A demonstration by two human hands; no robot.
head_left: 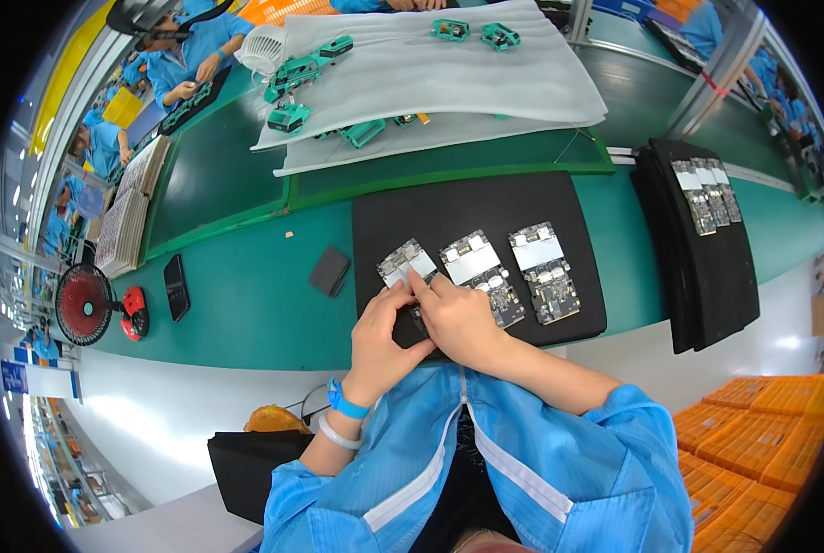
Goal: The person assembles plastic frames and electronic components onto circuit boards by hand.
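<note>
Three circuit boards lie on a black foam mat (462, 198), each with a pale silvery-white panel at its upper part. Both of my hands are at the leftmost board (401, 256), whose lower part they cover. My left hand (379, 332) has bent fingers against its left side. My right hand (460, 323) is curled over the board, with fingertips pressed on the white panel. Whatever small thing may be between the fingertips is hidden. Just right of my hands lie the middle board (478, 267) and the right board (545, 275), both untouched.
A dark square block (330, 272) and a phone (177, 288) lie left on the green bench. Nearby stands a red-black fan (84, 304). Ahead, green-framed parts (292, 78) rest on white foam sheets (449, 74). More boards (705, 195) sit on black mats (698, 276) at right.
</note>
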